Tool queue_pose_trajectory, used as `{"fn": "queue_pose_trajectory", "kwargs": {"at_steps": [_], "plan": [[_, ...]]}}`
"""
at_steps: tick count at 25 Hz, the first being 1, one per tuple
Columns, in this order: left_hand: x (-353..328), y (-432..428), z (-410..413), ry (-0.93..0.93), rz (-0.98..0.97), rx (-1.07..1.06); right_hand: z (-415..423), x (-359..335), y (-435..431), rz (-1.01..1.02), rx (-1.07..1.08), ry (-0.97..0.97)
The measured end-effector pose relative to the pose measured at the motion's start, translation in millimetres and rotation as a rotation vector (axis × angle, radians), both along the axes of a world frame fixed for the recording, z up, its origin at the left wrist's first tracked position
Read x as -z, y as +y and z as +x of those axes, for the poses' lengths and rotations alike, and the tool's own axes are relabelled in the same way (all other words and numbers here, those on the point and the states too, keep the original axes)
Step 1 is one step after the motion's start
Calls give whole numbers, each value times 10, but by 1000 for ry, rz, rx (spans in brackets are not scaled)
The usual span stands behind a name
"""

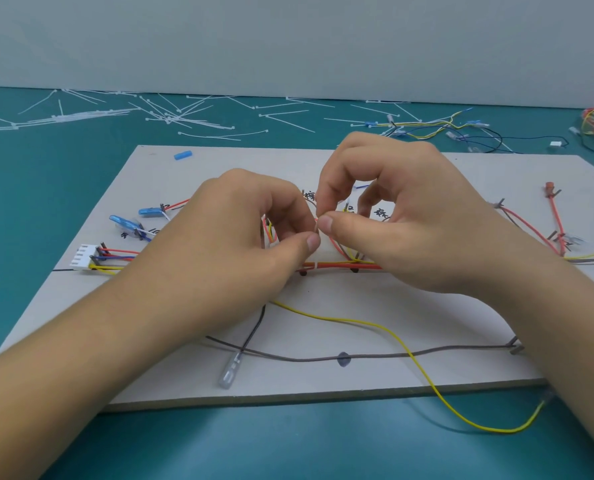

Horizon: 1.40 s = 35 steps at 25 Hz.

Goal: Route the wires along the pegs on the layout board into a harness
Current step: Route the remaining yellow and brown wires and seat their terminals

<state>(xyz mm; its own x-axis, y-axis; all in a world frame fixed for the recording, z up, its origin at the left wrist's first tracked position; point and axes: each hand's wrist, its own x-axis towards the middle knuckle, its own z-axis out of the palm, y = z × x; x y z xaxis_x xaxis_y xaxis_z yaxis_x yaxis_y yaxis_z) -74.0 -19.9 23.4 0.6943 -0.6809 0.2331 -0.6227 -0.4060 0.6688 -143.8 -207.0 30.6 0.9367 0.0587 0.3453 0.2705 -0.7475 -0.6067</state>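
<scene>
Your left hand [240, 237], right hand [392, 216]: fingers pinch thin wire end together mid pale rectangular layout board [392, 313]; orange wire bundle [344, 266] runs left-right just below.

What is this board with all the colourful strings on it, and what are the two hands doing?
The picture comes from a camera worn on a person's head, looking down at their own hands. No machine here.

The pale layout board lies on a teal table. The "strings" are wires, red, yellow, brown and others, led along small pegs so they end up as one tidy bundle, called a harness. On the left, a white connector joins several wire ends. One yellow wire still dangles off the front edge.

The left hand and right hand meet in the middle, each pinching something thin between thumb and finger. It is too small to tell exactly what.

The white strips at the back are cable ties.
</scene>
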Motion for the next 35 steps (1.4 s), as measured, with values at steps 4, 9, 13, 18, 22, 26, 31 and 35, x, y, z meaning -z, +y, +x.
{"fn": "queue_pose_trajectory", "kwargs": {"at_steps": [4,9,13,18,22,26,31,35], "plan": [[-6,3,-2,-66,61,13,4,3,8,-12,1,9],[-36,17,18,-91,125,67,-1,12,18,-31,-1,7],[-37,15,25,-116,158,95,-4,5,16,-49,2,0],[-29,14,21,-128,166,116,-11,-19,0,-61,5,-28],[-24,9,15,-135,158,118,-14,-21,4,-71,10,-40],[-2,2,10,-143,153,131,-15,-25,9,-62,14,-46],[18,-1,16,-137,153,141,-15,-29,10,-66,13,-57],[38,-4,26,-153,180,150,-14,-41,-1,-64,12,-61]]}}
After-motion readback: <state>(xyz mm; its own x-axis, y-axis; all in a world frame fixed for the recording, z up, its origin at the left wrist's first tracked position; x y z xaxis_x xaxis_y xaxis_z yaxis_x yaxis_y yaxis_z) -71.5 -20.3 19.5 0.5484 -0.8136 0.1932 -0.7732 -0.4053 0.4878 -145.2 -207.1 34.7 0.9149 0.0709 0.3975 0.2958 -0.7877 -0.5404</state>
